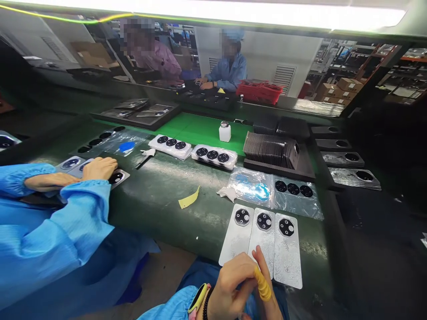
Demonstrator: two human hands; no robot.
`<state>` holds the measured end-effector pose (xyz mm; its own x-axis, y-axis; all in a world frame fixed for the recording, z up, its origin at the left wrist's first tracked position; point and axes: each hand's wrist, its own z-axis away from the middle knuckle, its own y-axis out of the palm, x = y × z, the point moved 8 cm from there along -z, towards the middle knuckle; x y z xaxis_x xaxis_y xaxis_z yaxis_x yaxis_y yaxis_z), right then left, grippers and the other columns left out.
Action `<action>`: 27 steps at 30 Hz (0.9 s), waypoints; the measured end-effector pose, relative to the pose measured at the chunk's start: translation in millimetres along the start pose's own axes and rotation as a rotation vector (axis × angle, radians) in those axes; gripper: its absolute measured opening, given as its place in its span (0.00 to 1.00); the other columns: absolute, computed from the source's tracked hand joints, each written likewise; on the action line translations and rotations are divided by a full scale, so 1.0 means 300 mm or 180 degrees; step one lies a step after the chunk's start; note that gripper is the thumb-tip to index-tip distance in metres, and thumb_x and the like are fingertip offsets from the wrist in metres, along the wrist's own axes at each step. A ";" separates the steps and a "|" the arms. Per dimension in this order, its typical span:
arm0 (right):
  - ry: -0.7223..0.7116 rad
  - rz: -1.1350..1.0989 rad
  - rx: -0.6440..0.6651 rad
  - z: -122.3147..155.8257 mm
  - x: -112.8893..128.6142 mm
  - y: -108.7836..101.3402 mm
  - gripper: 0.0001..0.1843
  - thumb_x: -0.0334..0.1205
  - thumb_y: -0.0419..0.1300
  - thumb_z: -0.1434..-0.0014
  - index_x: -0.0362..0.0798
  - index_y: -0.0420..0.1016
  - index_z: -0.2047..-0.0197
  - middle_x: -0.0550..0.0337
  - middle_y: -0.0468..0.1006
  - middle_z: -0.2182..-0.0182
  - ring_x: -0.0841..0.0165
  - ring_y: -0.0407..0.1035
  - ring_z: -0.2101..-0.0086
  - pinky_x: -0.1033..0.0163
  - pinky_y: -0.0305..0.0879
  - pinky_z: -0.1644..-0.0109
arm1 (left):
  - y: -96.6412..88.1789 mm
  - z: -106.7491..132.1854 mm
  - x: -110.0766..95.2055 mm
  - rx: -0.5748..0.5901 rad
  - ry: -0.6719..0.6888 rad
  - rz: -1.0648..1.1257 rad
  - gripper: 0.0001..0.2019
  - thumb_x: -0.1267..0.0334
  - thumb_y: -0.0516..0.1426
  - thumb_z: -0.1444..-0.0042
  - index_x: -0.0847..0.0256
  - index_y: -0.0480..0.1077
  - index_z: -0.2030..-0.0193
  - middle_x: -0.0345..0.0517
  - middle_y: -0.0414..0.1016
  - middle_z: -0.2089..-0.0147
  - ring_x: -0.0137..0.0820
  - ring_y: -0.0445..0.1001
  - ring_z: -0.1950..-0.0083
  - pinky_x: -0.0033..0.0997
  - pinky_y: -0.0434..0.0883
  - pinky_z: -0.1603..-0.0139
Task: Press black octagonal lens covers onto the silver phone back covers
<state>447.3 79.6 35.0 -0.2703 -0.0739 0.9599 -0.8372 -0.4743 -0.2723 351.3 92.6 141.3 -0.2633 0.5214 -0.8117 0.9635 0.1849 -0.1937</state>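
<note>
My left hand [231, 284] is at the bottom centre, its fingers curled. A ribbed yellow finger cot [262, 285] covers its bent index fingertip, which rests against my right hand [271, 304]. One finger of my right hand points up; its other fingers are largely hidden. Just beyond the hands, three silver phone back panels lie side by side: a left panel [233, 238], a middle panel [262, 240] and a right panel [287, 255]. Each has a black camera plate at its far end. My hands overlap the near end of the middle panel.
A co-worker's hands [98, 169] work over similar panels at left. Packs of black camera plates [213, 155], a white bottle [224, 132], a yellow strip [189, 198], clear film bags [253, 189] and a tray of stacked panels [273, 149] occupy the bench. More panels [353, 177] lie right.
</note>
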 end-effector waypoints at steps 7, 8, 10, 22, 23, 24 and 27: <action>0.0179 -0.0890 -0.0945 -0.016 0.040 -0.153 0.21 0.48 0.58 0.45 0.73 0.72 0.47 0.67 0.72 0.44 0.52 0.59 0.40 0.43 0.52 0.34 | -0.083 -0.056 0.131 0.0477 -0.0357 -0.0980 0.11 0.57 0.49 0.36 0.57 0.71 0.60 0.41 0.78 0.66 0.28 0.76 0.67 0.24 0.73 0.65; 0.0214 -0.1011 -0.1116 -0.019 0.038 -0.181 0.20 0.49 0.58 0.45 0.73 0.73 0.49 0.67 0.74 0.46 0.52 0.61 0.41 0.43 0.54 0.34 | -0.131 -0.074 0.176 0.0353 -0.0464 -0.1361 0.11 0.58 0.50 0.37 0.57 0.71 0.60 0.40 0.78 0.65 0.29 0.76 0.66 0.25 0.73 0.64; 0.0288 -0.1125 -0.1356 -0.022 0.028 -0.226 0.17 0.50 0.60 0.47 0.74 0.76 0.53 0.66 0.77 0.50 0.51 0.65 0.43 0.43 0.55 0.35 | -0.229 -0.115 0.274 0.0106 -0.0687 -0.1676 0.09 0.64 0.49 0.38 0.58 0.70 0.60 0.43 0.77 0.64 0.31 0.76 0.64 0.30 0.74 0.62; 0.0377 -0.0873 -0.1794 0.010 -0.021 -0.298 0.14 0.54 0.64 0.51 0.61 0.82 0.62 0.58 0.81 0.56 0.50 0.70 0.47 0.49 0.66 0.41 | -0.357 -0.242 0.511 0.0316 -0.1033 -0.2742 0.06 0.73 0.56 0.46 0.59 0.69 0.69 0.44 0.75 0.67 0.39 0.71 0.63 0.39 0.70 0.58; 0.0320 -0.0863 -0.1797 0.008 -0.021 -0.299 0.14 0.54 0.64 0.51 0.60 0.82 0.62 0.57 0.81 0.56 0.51 0.70 0.48 0.51 0.68 0.43 | -0.353 -0.244 0.511 0.0349 -0.1018 -0.2797 0.05 0.73 0.56 0.46 0.59 0.69 0.69 0.44 0.75 0.68 0.38 0.71 0.63 0.38 0.70 0.59; 0.0275 -0.0844 -0.1784 0.004 -0.021 -0.299 0.14 0.53 0.64 0.50 0.59 0.82 0.62 0.57 0.81 0.57 0.53 0.71 0.49 0.54 0.69 0.44 | -0.351 -0.246 0.510 0.0376 -0.0995 -0.2851 0.05 0.72 0.56 0.46 0.59 0.69 0.70 0.44 0.74 0.68 0.38 0.71 0.64 0.38 0.70 0.60; 0.0065 -0.0701 -0.1555 -0.022 0.000 -0.290 0.13 0.51 0.63 0.48 0.57 0.82 0.61 0.57 0.82 0.59 0.56 0.74 0.54 0.58 0.72 0.48 | -0.348 -0.256 0.507 0.0425 -0.0849 -0.2990 0.06 0.71 0.55 0.45 0.59 0.68 0.71 0.44 0.74 0.70 0.38 0.72 0.66 0.36 0.70 0.62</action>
<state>517.0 126.7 58.4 -0.0685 0.0007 0.9977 -0.9976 -0.0126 -0.0685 206.9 216.5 80.5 -0.9207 0.0024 -0.3903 0.3700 0.3236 -0.8708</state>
